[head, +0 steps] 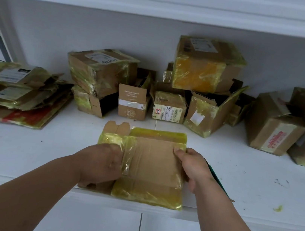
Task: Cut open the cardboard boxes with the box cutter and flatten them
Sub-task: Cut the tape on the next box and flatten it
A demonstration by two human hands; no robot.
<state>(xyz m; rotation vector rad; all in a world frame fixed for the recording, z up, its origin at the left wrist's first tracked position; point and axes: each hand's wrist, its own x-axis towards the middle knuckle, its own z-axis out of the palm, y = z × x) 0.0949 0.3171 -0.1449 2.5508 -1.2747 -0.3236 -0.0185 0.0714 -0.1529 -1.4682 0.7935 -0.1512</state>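
On the white shelf [237, 179] — both hands' fingers [178, 154] grip the flattened box [152, 166].

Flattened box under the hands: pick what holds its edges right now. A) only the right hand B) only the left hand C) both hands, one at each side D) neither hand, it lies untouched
C: the left hand grips the left side of the flattened box and the right hand grips its right edge, while it lies on the white shelf.
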